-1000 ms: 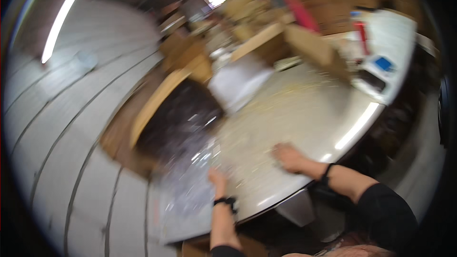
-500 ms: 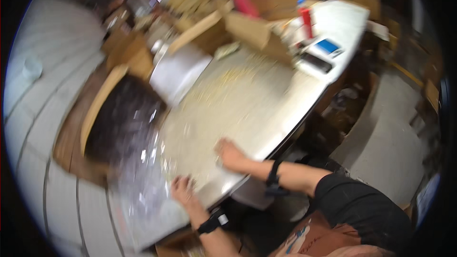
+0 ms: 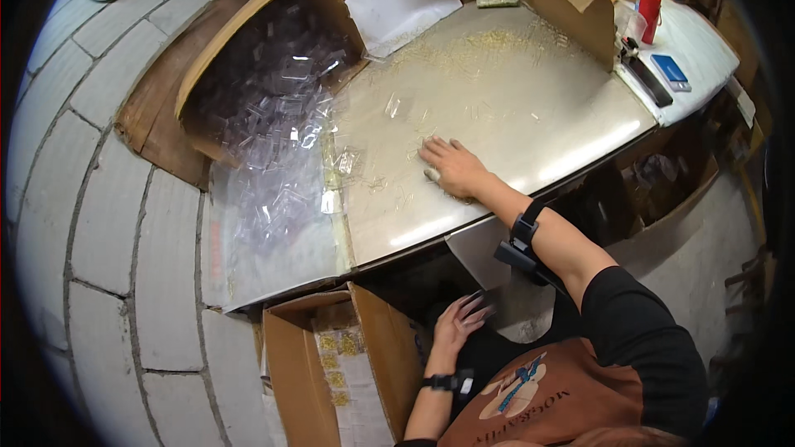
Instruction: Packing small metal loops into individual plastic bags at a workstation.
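Note:
My right hand [image 3: 455, 170] lies palm down on the pale tabletop [image 3: 497, 136], fingers spread. A small whitish piece, perhaps a fingertip cover, shows at its thumb. Around that hand lie thin gold-coloured wire pieces [image 3: 397, 199], too small to name. Below the table's front edge, my left hand [image 3: 460, 323] hangs with its fingers apart and nothing visible in it. Close by on its left stands an open cardboard box [image 3: 373, 348] holding white packs with small gold pieces [image 3: 338, 364]. Clear plastic pieces [image 3: 290, 132] form a heap at the table's left end.
A cardboard wall [image 3: 195, 74] curves around the heap. More gold pieces [image 3: 497, 37] are scattered at the back, near a white sheet [image 3: 397, 8] and a folded bundle [image 3: 497, 0]. At the right are a red bottle [image 3: 649, 16], a dark phone [image 3: 648, 81] and a blue-topped device [image 3: 669, 72].
My left hand has left the tabletop and come down beside the cardboard box. The right hand remains over the table, its fingers now spread flat. The whole view has turned.

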### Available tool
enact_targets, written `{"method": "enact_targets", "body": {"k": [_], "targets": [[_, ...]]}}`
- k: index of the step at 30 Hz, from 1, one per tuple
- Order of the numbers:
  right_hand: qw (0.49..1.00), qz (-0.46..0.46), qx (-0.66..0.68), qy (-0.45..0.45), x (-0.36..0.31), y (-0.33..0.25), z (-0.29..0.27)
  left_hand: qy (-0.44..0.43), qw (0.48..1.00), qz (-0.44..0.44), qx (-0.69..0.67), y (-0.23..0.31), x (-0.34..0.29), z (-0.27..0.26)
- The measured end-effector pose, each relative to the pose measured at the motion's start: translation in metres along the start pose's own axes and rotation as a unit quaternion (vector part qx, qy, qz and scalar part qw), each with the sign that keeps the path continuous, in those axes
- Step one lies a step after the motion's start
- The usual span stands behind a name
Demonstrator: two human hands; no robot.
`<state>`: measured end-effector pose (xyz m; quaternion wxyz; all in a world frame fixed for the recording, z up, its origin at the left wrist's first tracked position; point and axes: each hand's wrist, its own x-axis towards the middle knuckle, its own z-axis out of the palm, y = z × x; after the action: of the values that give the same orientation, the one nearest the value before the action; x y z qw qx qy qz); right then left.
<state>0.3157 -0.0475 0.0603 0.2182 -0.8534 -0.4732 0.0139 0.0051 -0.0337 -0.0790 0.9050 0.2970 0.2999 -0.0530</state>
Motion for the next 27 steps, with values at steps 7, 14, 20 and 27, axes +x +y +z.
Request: {"method": "enact_targets", "body": {"k": [7, 14, 20, 27], "targets": [[0.995, -0.032, -0.039, 0.086, -0.074, -0.039, 0.009, -0.06, 0.997, -0.051, 0.006, -0.015, 0.047, 0.057], [0.996, -0.079, 0.038, 0.003, -0.133, -0.044, -0.044, -0.065, 0.997, -0.021, -0.034, -0.023, 0.048, 0.043], [0.983, -0.087, 0.162, -0.001, -0.196, -0.032, -0.049, -0.036, 0.998, 0.032, -0.047, -0.034, 0.047, 0.048], [0.967, -0.02, 0.238, -0.088, -0.234, -0.016, -0.038, -0.05, 0.997, 0.02, -0.053, -0.042, 0.043, 0.031]]}}
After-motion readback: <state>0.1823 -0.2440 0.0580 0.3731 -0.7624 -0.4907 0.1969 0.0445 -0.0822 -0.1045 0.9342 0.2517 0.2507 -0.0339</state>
